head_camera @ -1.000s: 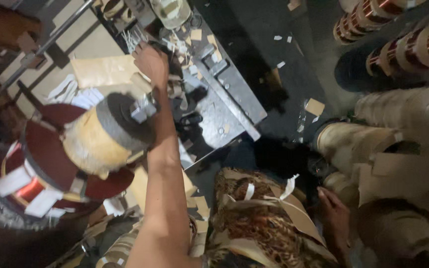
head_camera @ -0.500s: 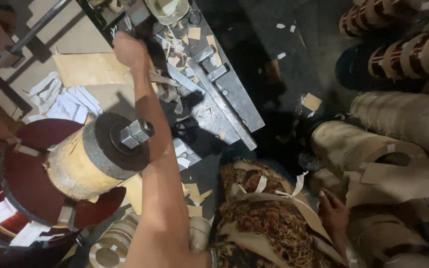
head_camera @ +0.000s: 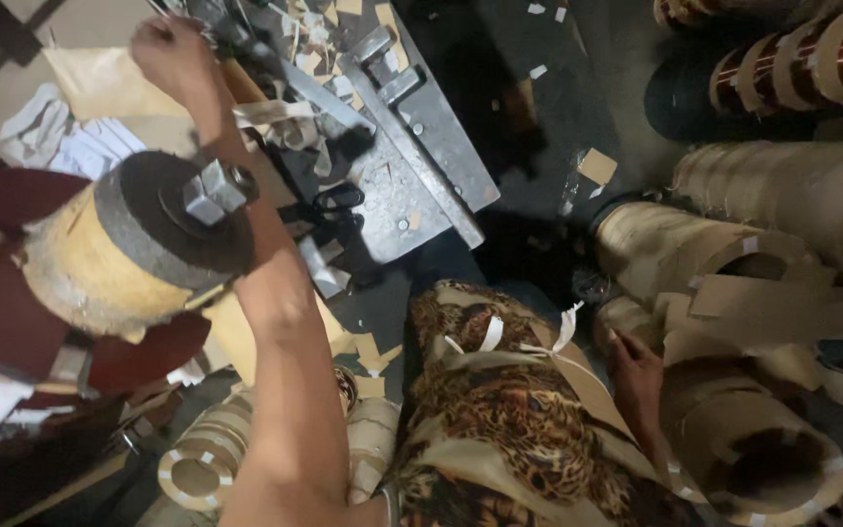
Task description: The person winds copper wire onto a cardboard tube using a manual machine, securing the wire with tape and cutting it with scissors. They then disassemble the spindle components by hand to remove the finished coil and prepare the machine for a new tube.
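Left hand (head_camera: pixel 170 54), fist closed at the far left over a metal cutter (head_camera: pixel 412 146) on the bench; right hand (head_camera: pixel 636 376), fingers spread, rests near right on stiff, light, crush-prone paper rolls (head_camera: pixel 743 439), best held by the rim.

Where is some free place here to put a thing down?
The dark floor between the grey metal plate and the paper rolls is mostly bare. Paper scraps crowd the plate's top by the left hand.
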